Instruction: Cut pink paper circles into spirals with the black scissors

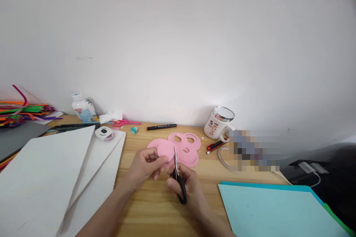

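My left hand [148, 164] is closed on a round piece of pink paper [166, 150], pinched between thumb and fingers. In my right hand [185, 181] is a pair of scissors [182, 189] with black handles, its blades pointing away from me along the right edge of the pink piece. Whether the blades are parted is hard to make out. Just beyond both hands, flower-like pink paper cutouts [191, 158] with rings and holes lie on the wooden table [144, 207]. The held piece hides part of them.
White sheets [41, 181] cover the left side; teal sheets [275, 207] lie at right. Along the wall stand a white bottle [83, 108] and a mug [218, 123]. Pink scissors [126, 122], a black marker [161, 127] and a white tape dispenser [104, 133] lie behind my hands.
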Demonstrator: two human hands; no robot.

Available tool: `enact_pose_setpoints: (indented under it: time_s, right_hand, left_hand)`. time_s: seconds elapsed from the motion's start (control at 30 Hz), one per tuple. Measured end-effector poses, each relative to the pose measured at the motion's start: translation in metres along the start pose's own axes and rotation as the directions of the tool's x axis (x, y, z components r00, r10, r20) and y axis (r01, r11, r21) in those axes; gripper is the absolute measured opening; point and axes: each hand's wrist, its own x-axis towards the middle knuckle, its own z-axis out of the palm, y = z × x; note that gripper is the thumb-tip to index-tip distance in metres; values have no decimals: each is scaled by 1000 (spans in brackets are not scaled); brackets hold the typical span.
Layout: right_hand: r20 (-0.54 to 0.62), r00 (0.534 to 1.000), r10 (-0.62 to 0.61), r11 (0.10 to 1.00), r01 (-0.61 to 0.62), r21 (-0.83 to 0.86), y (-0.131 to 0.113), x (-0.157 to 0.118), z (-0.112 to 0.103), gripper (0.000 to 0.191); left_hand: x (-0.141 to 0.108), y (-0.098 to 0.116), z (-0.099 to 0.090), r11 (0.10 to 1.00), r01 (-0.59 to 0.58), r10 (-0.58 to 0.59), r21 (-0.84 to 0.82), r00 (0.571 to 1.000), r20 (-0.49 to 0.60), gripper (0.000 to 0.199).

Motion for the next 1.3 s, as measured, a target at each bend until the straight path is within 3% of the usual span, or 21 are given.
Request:
enact_pose_setpoints:
  time_s: [0.33,0.57,0.73,0.97,1.3]
  right_hand:
    - [-19,999,35,999,-34,42,5,0,1,36]
    - [9,1000,-12,1000,11,29,0,-1,7,34]
    - [19,1000,21,1000,-22,17,2,-1,7,34]
    - [28,993,-118,993,119,-11,-1,2,-1,31]
    - [35,997,-76,997,75,5,-2,2,-2,31]
  left_hand:
    - [0,4,2,999,-31,30,-32,999,-36,35]
    - [-1,-2,3,1000,-13,12,21,997,77,33]
    - [-1,-1,3,998,-7,3,56,998,69,32]
    - [-2,0,2,997,-12,4,80,995,103,28]
    - [-2,-2,0,994,-38,30,104,997,75,28]
